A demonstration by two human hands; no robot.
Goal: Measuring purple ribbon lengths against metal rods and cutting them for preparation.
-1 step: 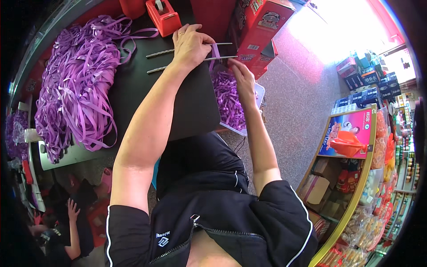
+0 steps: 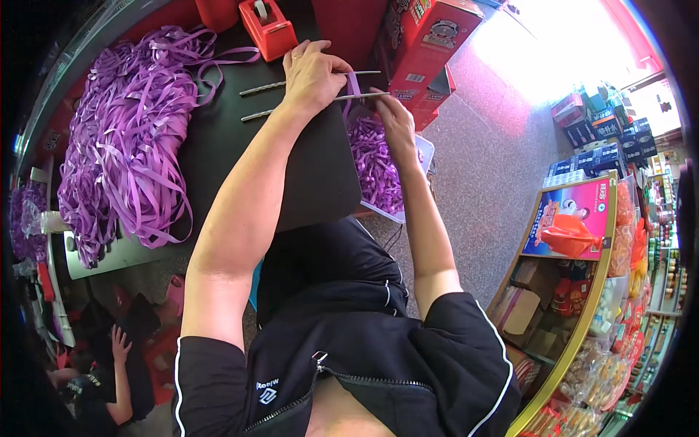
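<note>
Two thin metal rods [image 2: 262, 114] lie side by side over a black tabletop [image 2: 291, 189], their right ends jutting past its edge. A purple ribbon [image 2: 354, 84] loops around the rods near those ends. My left hand [image 2: 312, 76] rests over the rods, thumb and fingers pinched on the ribbon. Beside the nearer rod's tip is my right hand [image 2: 397, 124], its fingers drawn together; whatever they hold is hidden. Below it, a white plastic bin [image 2: 427, 151] holds many short purple ribbon pieces [image 2: 375, 164]. A big tangled heap of purple ribbon [image 2: 138, 138] covers the table's left side.
A red tape dispenser [image 2: 269, 33] stands at the table's far edge. Red cartons [image 2: 429, 44] are stacked beyond my right hand. To the right are a gold-framed display case [image 2: 608, 269] and dark blue boxes [image 2: 597, 156]. Another person's hand [image 2: 120, 344] shows at lower left.
</note>
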